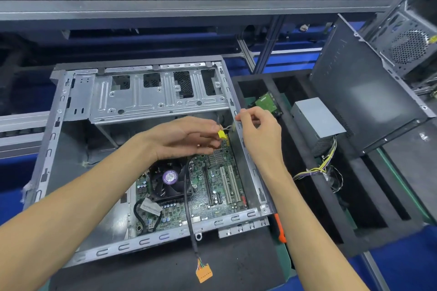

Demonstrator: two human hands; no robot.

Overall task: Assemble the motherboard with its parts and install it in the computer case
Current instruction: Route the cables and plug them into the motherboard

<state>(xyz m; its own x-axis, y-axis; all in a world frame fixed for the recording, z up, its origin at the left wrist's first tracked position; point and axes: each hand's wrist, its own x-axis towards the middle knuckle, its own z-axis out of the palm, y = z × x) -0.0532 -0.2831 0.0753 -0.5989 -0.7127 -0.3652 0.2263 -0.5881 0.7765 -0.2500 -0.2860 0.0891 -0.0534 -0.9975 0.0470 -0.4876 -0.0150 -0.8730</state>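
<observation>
Board sits in case, near right. Left hand pinches yellow plug over board's far right corner; right hand pinches its thin wire at the case wall. Risk: plug goes in skewed and bends pins, or wire snags on the wall edge. Orange plug dangles loose outside, near.

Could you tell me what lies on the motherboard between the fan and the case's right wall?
In the head view, a black cable, then expansion slots, lie between the fan and the right wall.
</observation>
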